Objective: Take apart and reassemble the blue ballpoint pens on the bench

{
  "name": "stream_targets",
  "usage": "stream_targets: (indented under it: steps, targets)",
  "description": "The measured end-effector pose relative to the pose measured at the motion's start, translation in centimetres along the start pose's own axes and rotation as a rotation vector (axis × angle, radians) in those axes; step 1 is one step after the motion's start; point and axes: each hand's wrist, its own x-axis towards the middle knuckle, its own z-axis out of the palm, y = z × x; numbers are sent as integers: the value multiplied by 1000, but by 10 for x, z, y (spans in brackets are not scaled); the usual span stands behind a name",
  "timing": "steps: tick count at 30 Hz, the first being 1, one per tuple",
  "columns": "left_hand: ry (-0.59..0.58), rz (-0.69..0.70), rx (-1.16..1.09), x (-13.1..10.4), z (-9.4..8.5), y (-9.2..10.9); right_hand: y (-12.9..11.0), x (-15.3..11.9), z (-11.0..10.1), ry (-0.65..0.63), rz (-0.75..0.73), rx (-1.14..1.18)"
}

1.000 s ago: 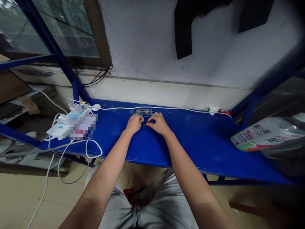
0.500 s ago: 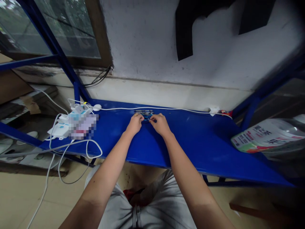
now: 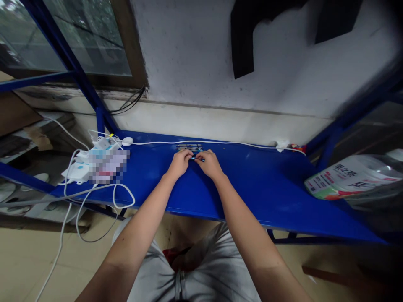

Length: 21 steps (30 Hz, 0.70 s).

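At the middle of the blue tabletop, my left hand and my right hand are close together with fingers pinched. Between their fingertips is a thin dark-blue pen, held from both sides. Its ends are partly covered by my fingers. Just beyond my hands, several slim dark pens lie side by side. My left fingers partly hide the nearest of them.
A white power strip with plugs and looping cables sits at the left. One white cable runs along the back edge of the blue table. A large labelled plastic bottle lies at the right.
My fingertips have come nearer each other, and the small piece in my right fingers now lines up with the part in my left. The pens behind stay in place.
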Motion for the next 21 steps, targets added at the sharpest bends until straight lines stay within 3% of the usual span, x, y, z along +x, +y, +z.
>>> stream_targets:
  steps: [4,9,15,21]
  targets:
    - [16,-80,-62,1,1,-2,3,0,0,8,5,10]
    - [12,4,177,-1,2,-8,16,0,-3,10,58,-18]
    - [-65,-31,308,-3,3,-14,23,-1,1,-64,54,-36]
    - [-50,32,265,-1,1,-9,21,1,-4,72,34,1]
